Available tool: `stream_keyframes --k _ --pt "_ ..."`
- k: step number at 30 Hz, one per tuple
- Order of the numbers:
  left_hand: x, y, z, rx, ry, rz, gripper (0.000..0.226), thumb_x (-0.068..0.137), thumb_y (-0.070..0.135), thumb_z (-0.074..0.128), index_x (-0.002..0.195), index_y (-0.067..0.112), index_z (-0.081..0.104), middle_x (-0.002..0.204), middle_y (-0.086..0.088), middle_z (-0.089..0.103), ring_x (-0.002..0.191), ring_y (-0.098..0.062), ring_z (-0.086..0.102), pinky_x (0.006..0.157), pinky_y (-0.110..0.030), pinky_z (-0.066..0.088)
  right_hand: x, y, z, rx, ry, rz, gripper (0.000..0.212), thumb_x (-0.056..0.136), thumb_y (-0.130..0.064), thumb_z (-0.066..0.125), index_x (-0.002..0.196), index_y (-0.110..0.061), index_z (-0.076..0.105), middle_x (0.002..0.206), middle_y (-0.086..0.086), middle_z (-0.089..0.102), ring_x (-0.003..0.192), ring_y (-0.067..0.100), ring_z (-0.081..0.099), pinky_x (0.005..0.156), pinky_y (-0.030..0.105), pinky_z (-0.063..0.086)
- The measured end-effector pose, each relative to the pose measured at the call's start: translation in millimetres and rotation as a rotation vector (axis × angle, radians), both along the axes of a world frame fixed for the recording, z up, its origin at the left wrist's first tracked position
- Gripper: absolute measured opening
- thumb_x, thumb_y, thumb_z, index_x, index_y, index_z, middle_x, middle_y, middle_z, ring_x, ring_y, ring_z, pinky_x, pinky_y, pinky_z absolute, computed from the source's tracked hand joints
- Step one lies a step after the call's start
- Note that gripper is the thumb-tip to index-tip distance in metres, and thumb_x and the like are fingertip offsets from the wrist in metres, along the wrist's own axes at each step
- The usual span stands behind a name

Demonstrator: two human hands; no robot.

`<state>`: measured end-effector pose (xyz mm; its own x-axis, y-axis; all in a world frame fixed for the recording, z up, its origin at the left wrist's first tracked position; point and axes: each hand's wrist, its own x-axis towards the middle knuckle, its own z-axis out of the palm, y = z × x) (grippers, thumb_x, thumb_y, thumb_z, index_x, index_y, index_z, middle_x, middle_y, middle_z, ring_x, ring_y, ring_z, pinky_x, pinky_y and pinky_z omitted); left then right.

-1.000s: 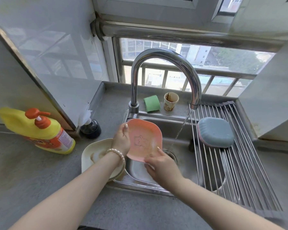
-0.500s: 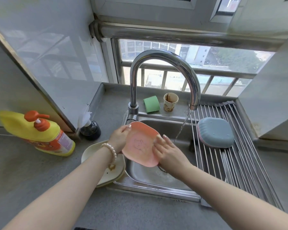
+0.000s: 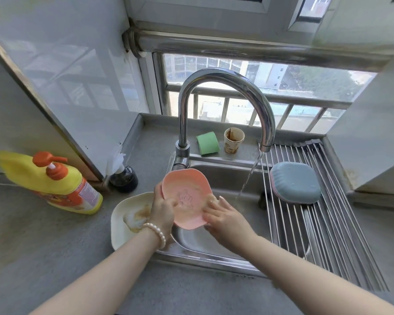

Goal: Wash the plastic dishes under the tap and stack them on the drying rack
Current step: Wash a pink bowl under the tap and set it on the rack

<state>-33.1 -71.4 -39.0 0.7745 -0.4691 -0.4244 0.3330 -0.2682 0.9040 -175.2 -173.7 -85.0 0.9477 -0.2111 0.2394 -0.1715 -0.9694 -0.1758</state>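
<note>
**Now: pink dish gripped in both your hands above the sink**

Your left hand (image 3: 162,209) grips the pink dish (image 3: 185,197) by its left edge, thumb curled over the rim onto the inner face. Your right hand (image 3: 225,218) holds the lower right edge, fingers curled round the rim with the fingertips on the inside. You have the dish tilted up, its hollow side with the small line drawing facing you, over the left part of the sink (image 3: 214,244).

Water runs from the tap (image 3: 225,87) in a thin stream to the right of the dish, apart from it. On the drying rack (image 3: 316,223) a blue dish (image 3: 296,181) lies face down over a pink-rimmed one.

Just beside your left wrist, a cream dish (image 3: 125,214) with brown residue sits on the counter (image 3: 43,246) at the sink's edge. Further left lies a yellow detergent bottle (image 3: 55,185). Behind the tap stand a green sponge (image 3: 207,143) and a stained paper cup (image 3: 233,140).
</note>
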Motion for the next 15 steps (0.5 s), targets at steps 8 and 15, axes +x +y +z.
stream_keyframes --k 8,15 --pt "27 -3 27 0.142 0.061 -0.318 0.050 0.081 -0.011 0.036 0.116 0.024 0.047 0.096 -0.013 0.050 0.079 -0.027 0.053 0.051 -0.031 0.048 0 -22 9 -0.143 0.029 0.131 0.023 0.078 -0.019 0.063 0.093 -0.005 0.073 0.106 0.010 0.071 0.109 0.032 0.062 0.092 0.051 0.050" --pt "7 2 33 -0.314 0.581 -0.120 0.037 0.080 0.018 0.045 0.108 -0.004 0.057 0.093 -0.023 0.068 0.085 -0.036 0.066 0.077 -0.045 0.050 11 0 24 -0.205 -0.138 0.012 0.032 0.073 0.002 0.038 0.069 -0.006 0.070 0.073 0.008 0.069 0.080 0.028 0.069 0.081 0.038 0.057"
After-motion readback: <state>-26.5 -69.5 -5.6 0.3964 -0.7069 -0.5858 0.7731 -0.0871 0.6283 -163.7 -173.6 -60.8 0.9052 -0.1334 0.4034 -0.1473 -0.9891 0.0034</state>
